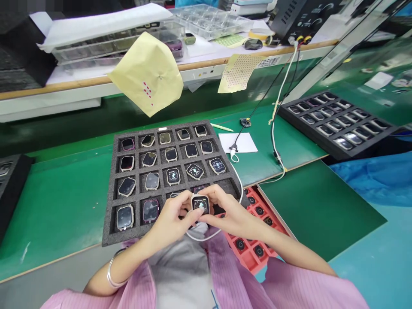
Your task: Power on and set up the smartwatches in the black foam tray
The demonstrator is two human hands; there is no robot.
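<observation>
In the head view, the left hand (174, 214) and the right hand (230, 210) meet over the near side of a dark foam tray (119, 236), holding a square watch (202, 200) between them. The fingers (184, 200) of both hands pinch its case from either side; the left thumb lies across the lower part of its lit screen, the right thumb by its lower right edge.

The tray rests on a green desk (64, 206), its compartments holding more watches (152, 181), three showing lit faces. A white cable (238, 174) curves around the tray's right side, and another stretch of white cable shows below the hands. Beyond the tray's right edge are a white paper (246, 146) and a pale green pen (222, 127).

Under the right forearm sits a red tray (247, 259) of round dark items. A second black tray (309, 133), also filled with watches, lies farther right. Two yellow sheets (154, 77) hang from the front of a shelf (202, 64), which carries clear plastic trays (214, 21) and a black device (302, 25).
</observation>
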